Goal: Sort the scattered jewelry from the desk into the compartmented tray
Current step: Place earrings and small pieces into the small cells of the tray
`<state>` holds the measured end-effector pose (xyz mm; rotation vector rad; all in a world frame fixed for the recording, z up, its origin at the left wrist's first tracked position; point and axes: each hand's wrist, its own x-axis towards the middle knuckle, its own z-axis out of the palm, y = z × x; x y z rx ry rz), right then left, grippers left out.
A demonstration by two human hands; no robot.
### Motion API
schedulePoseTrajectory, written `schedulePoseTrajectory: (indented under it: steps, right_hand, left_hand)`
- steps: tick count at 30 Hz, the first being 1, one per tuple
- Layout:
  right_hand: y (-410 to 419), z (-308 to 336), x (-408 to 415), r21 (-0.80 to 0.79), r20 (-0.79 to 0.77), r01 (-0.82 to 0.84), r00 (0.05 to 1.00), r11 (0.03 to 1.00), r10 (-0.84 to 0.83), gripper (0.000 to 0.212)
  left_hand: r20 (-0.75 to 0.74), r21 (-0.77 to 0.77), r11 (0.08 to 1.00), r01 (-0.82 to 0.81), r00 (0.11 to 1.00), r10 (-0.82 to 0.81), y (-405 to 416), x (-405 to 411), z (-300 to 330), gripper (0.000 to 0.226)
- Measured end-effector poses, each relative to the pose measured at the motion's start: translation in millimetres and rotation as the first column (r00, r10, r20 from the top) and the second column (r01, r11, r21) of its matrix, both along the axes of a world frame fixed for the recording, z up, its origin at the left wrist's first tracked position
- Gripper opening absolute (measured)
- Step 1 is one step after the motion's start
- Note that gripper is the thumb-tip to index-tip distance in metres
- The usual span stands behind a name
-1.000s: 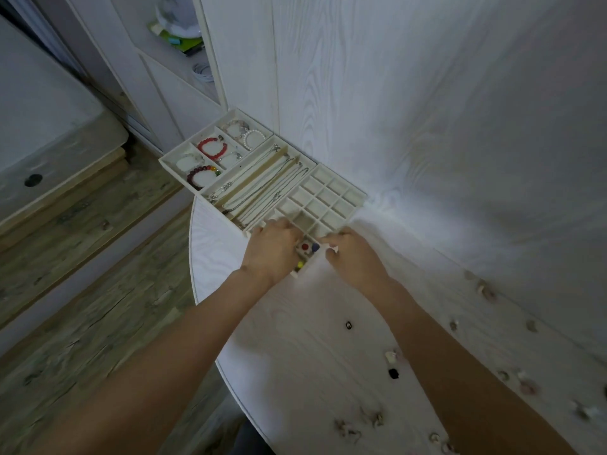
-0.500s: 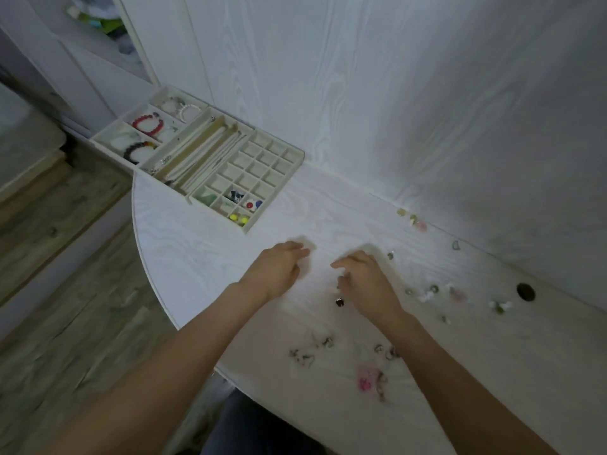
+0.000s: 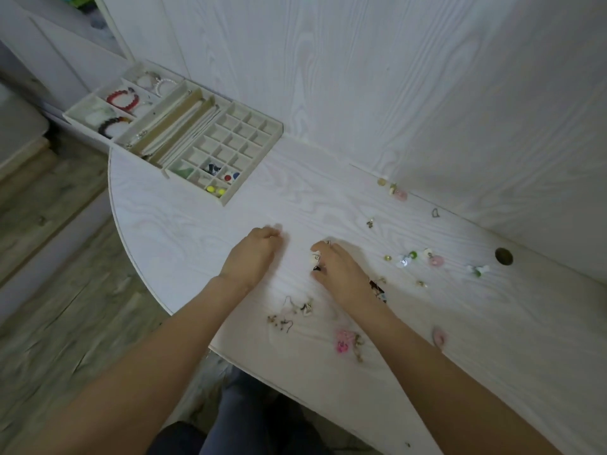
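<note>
The jewelry lies scattered over the white surface, most of it from 2 to 5 o'clock of the hands: a pink earring near the front edge at 6 o'clock, thin wire hooks just left of it, a green bead and a pink stone at 3 o'clock, and a small cluster against the wall at 1 o'clock

The tray sits at 10 o'clock, well apart from the hands, its far end hanging past the surface's edge. Its near grid holds yellow beads, a red and blue pair and a green piece; the far cells hold a red bracelet and a dark bracelet

The right hand rests on the surface with fingers curled over a small white and dark piece, touching it; whether it grips the piece I cannot tell. The left hand lies just beside it, fingers loosely curled, holding nothing visible

A round hole is cut in the surface at 3 o'clock
</note>
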<state>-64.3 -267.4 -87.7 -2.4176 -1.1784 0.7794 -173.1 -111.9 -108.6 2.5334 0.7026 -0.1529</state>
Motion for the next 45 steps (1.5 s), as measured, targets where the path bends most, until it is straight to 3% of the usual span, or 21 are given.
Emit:
schedulePoseTrajectory:
  steps: [3,12,14,16,18,21,23,25,28,32,35,37,40,45]
  right_hand:
    - [6.4,-0.8,-1.1,0.006,0.034,-0.002,0.999,1.000,0.002,0.042]
    - [22.7,-3.4,4.9,-0.025,0.040,-0.015,0.999,1.000,0.016,0.039]
    - [24.6,-1.2,5.4,0.004,0.007,0.043,0.999,0.999,-0.043,0.034]
    - [26.8,5.4,6.7,0.072,-0.047,0.127,0.991,0.989,-0.124,0.025]
    - [29.4,14.5,7.2,0.130,-0.204,0.259,0.951,0.957,-0.230,0.018]
    - [41.0,34.8,8.6,0.131,-0.546,0.480,0.765,0.867,-0.341,0.020]
    - [52.7,51.4,10.0,0.107,-0.680,0.539,0.653,0.836,-0.333,0.026]
    - [65.8,66.2,10.4,0.104,-0.734,0.541,0.608,0.834,-0.303,0.025]
    - [90.2,77.2,9.3,0.187,-0.748,0.510,0.628,0.839,-0.215,0.017]
    - [122.5,85.3,6.9,0.309,-0.631,0.366,0.770,0.878,-0.099,0.009]
    - [143.1,85.9,6.0,0.359,-0.522,0.258,0.852,0.897,-0.036,0.019]
    - [152.5,82.2,5.9,0.355,-0.453,0.216,0.891,0.909,-0.035,0.020]
    - [173.5,77.8,4.1,0.338,-0.390,0.170,0.920,0.926,-0.027,0.003]
    - [205.9,76.7,5.0,0.284,-0.306,0.095,0.952,0.954,-0.004,0.013]
  left_hand:
    - [0.052,0.090,0.996,0.013,0.998,-0.018,8.0,-1.4,4.3,0.018]
    - [-0.046,0.125,0.990,0.065,0.997,-0.059,13.3,12.8,15.8,0.018]
    - [-0.014,0.052,0.998,0.034,0.999,-0.033,13.6,15.3,15.3,0.017]
    - [0.072,-0.122,0.986,-0.110,0.990,0.120,16.1,16.0,18.1,0.015]
    - [0.150,-0.342,0.905,-0.254,0.935,0.320,17.9,15.8,28.2,0.010]
    - [0.178,-0.714,0.645,-0.271,0.821,0.542,21.6,12.3,51.8,0.006]
    - [0.146,-0.835,0.500,-0.231,0.783,0.605,29.2,8.8,66.0,0.009]
    - [0.129,-0.859,0.457,-0.229,0.768,0.628,40.8,5.5,76.2,0.012]
    - [0.142,-0.847,0.472,-0.243,0.753,0.643,60.1,0.8,88.7,0.012]
    - [0.169,-0.827,0.500,-0.259,0.733,0.659,80.3,-2.8,99.4,0.018]
    - [0.185,-0.773,0.574,-0.268,0.772,0.608,95.6,-4.1,103.4,0.016]
    - [0.173,-0.721,0.639,-0.270,0.821,0.543,104.4,-3.9,105.4,0.016]
    - [0.179,-0.646,0.719,-0.255,0.866,0.467,123.0,-7.6,108.1,0.016]
    - [0.216,-0.638,0.735,-0.231,0.863,0.458,151.5,-13.1,104.3,0.014]
